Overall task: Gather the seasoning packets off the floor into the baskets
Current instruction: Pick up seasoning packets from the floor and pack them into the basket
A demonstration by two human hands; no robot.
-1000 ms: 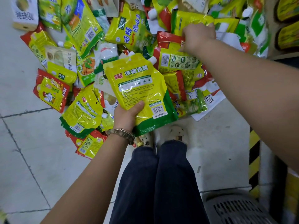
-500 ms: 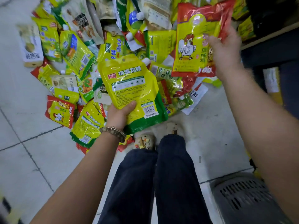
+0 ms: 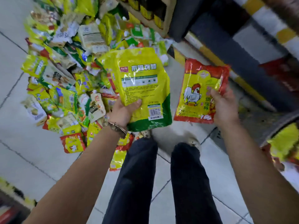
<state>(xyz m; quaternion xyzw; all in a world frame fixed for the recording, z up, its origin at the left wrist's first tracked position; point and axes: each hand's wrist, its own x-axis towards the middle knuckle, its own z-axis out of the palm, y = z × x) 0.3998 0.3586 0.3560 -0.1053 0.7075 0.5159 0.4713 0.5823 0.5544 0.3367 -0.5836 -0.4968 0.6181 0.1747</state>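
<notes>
My left hand [image 3: 123,111] grips a large yellow packet with a green bottom [image 3: 140,84] by its lower left edge, thumb on its face. My right hand [image 3: 224,109] holds a red and yellow packet with a rooster picture [image 3: 198,92] by its right side. Both packets hang in the air above the floor, side by side and apart. A big pile of seasoning packets [image 3: 68,75] covers the floor to the left and ahead. A grey basket [image 3: 262,117] sits at the right, just beyond my right hand, with yellow packets [image 3: 284,141] at its near end.
My two legs in dark trousers [image 3: 161,183] and pale shoes stand on the tiled floor [image 3: 32,151] at the pile's edge. A dark shelf unit with yellow and black striped trim [image 3: 226,50] runs along the right. The picture is blurred.
My right hand has carried the rooster packet down and to the right, away from the pile. The view has swung right, bringing the shelf and basket in. My left hand keeps its yellow packet.
</notes>
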